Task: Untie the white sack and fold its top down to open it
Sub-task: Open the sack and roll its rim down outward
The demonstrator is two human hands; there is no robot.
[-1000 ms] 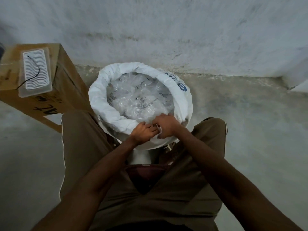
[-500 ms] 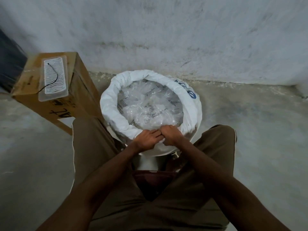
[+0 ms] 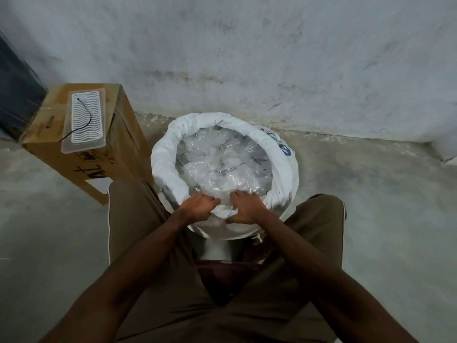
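I am looking down at the white woven sack (image 3: 284, 167), standing open on the grey concrete floor (image 3: 371, 194) between the person's knees, its top rolled down into a thick rim around clear crinkled plastic bags (image 3: 222, 164). My left hand (image 3: 197, 206) is curling over the near rim, fingers closed on the fabric. My right hand (image 3: 247, 206) is lying on it just beside, fingers loosely spread. A brown cardboard box (image 3: 116, 134) is standing left, near the stained wall (image 3: 247, 58).
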